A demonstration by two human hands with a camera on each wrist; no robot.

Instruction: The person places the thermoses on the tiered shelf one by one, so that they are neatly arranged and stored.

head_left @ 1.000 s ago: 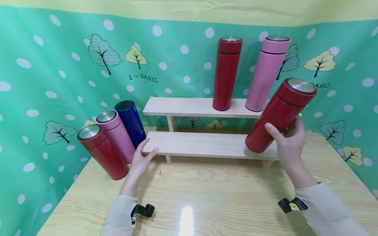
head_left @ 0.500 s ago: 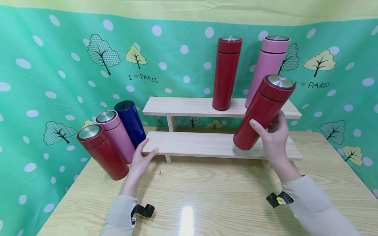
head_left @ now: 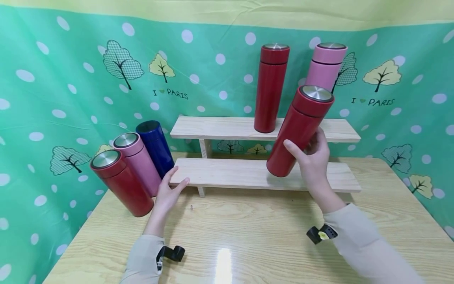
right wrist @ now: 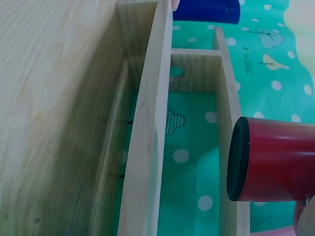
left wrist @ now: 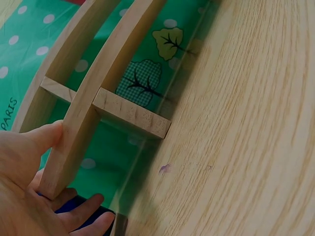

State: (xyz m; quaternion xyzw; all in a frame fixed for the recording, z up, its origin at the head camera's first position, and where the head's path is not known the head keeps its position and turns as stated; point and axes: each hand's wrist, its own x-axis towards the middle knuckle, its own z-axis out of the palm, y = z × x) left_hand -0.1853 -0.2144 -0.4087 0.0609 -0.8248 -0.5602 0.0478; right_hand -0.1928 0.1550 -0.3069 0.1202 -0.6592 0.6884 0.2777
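Observation:
My right hand (head_left: 313,161) grips a red thermos (head_left: 296,126) with a steel-topped lid. It is held tilted, lid to the right, its base over the lower board of a two-tier wooden shelf (head_left: 230,173). In the right wrist view the dark base of this red thermos (right wrist: 280,160) points toward the boards, with just a bit of the hand showing. My left hand (head_left: 169,193) holds the left end of the lower board. Seen from the left wrist, the thumb of the left hand (left wrist: 29,172) lies on the board's front edge and the fingers reach round its end.
On the upper board stand another red thermos (head_left: 271,86) and a pink thermos (head_left: 324,69), partly hidden by the held one. Left of the shelf, a red thermos (head_left: 124,185), a pink one (head_left: 142,165) and a blue one (head_left: 156,150) stand on the table (head_left: 262,232).
My right hand has carried the red thermos leftward and slightly up along the shelf, now overlapping the pink thermos behind. The left hand has stayed on the board's end.

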